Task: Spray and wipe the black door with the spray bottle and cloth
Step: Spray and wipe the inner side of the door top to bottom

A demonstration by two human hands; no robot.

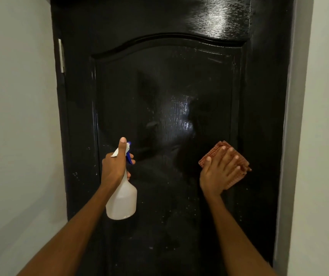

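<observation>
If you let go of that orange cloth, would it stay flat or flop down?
Probably flop: the cloth looks thin and soft, bunched under the right hand pressing it to the door. It likely weighs little. It may cling briefly, since the door looks wet.

Door (179, 86) panel above hands bare; walls (16, 116) flank both sides.

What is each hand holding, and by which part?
Left hand grips the spray bottle by its neck. Right hand presses the cloth flat against the door.
</observation>
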